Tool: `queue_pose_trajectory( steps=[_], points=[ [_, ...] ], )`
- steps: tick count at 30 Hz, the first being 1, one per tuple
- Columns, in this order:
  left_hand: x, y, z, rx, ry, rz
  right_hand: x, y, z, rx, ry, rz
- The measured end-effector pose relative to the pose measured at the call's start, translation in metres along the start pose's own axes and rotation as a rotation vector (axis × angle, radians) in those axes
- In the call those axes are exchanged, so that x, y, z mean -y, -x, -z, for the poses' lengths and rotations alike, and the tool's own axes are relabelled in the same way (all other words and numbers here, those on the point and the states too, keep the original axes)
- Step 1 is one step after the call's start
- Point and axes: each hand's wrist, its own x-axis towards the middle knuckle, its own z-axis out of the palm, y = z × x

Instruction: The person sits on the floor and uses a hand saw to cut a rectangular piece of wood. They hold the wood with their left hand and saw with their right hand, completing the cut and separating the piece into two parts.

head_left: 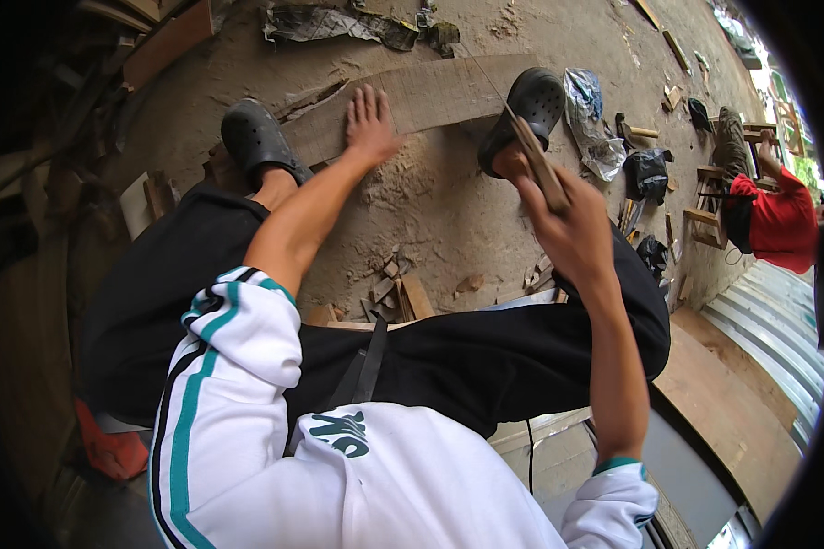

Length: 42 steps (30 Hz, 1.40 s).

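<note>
Head view: board [439, 91] on the ground [430, 215], one clog [256, 137] at its left end, the other clog [538, 96] at its right. Looks thin for its length; judged stiff, fairly light, dry and rough, so little slip. Far edge near the left end looks ragged, might splinter; best held by pressing the broad face, clear of that edge. Left hand [371, 130] lies palm down on the board, left of its middle, fingers extended, clasping nothing; arm slants in from the near side. Right hand [572, 220], nearside of the board's right end, wraps a wooden tool [547, 178] tilted toward the board; forearm runs nearly straight. Thin strip [485, 75] beyond the tool crosses over the board: blade or wire, cannot tell.
</note>
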Motion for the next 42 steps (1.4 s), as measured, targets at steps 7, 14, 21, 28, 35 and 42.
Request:
queue_pose_trajectory(
  steps=[7, 14, 21, 28, 35, 42],
  points=[
    [-0.017, 0.066, -0.016, 0.068, 0.086, -1.050, -0.051, -0.062, -0.037, 0.132, 0.406, -0.008],
    [0.005, -0.016, 0.008, -0.264, 0.372, 0.139, -0.044, -0.071, -0.040, 0.272, 0.346, -0.056],
    [-0.050, 0.085, 0.013, 0.470, 0.001, -1.047, -0.035, -0.093, -0.015, 0.292, 0.174, -0.102],
    [-0.024, 0.020, 0.012, 0.088, 0.387, -0.063, -0.058, -0.088, -0.003, 0.262, 0.055, -0.146],
    [-0.028, 0.076, 0.017, 0.547, -0.047, -1.120, -0.046, -0.101, -0.002, 0.255, 0.033, -0.134],
    [-0.005, 0.005, 0.006, -0.247, 0.137, -0.506, -0.059, -0.082, -0.012, 0.265, -0.034, -0.221]
  ],
)
